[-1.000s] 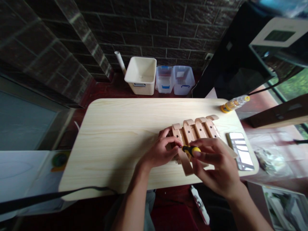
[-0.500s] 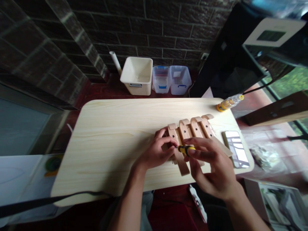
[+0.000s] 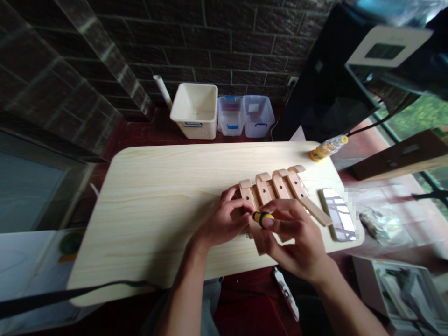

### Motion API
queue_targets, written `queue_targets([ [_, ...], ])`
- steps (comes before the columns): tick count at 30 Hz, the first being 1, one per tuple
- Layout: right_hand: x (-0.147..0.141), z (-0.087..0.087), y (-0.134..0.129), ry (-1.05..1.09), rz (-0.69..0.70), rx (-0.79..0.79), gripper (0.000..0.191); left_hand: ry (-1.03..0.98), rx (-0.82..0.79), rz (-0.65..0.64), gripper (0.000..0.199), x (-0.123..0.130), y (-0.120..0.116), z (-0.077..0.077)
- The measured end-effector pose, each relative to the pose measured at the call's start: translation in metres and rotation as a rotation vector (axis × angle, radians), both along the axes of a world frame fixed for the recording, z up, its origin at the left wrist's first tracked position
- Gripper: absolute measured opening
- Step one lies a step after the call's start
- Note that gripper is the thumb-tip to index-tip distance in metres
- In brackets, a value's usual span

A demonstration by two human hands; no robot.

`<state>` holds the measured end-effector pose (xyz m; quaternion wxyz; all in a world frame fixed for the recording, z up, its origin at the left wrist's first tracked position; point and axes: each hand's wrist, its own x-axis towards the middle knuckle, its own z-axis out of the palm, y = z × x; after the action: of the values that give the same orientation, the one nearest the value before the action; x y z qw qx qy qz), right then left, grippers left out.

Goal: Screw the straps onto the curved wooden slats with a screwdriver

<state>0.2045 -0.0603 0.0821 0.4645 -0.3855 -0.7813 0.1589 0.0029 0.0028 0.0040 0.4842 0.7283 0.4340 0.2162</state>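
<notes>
A yellow and black screwdriver is gripped in my right hand, its tip pointing left. My left hand is closed, with thumb and index finger pinched at that tip; whatever lies between them is too small to make out. Its other fingers reach behind the left end of a wooden rack. Several curved wooden strips with dark screw holes or heads cross this rack, and their upper ends curl over. My right hand covers part of the lower strips.
A phone lies right of the rack on the pale wooden table. A clear bottle with yellow ends is at the far right corner. Beyond the table stand a cream bin and two clear plastic boxes.
The view has shifted slightly, so everything sits a little further left. My right hand has turned and its fingers curl closer around the screwdriver. My left hand keeps its pinch.
</notes>
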Motion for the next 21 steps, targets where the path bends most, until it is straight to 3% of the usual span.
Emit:
queue_targets([
  [12,0.002,0.011,-0.002,-0.031,0.013,0.002,0.037,-0.001,0.025,-0.022,0.029,0.0,0.0,0.0],
  [21,0.005,0.001,0.002,0.044,-0.019,-0.008,0.038,-0.007,-0.016,0.004,0.026,0.002,-0.001,0.001],
])
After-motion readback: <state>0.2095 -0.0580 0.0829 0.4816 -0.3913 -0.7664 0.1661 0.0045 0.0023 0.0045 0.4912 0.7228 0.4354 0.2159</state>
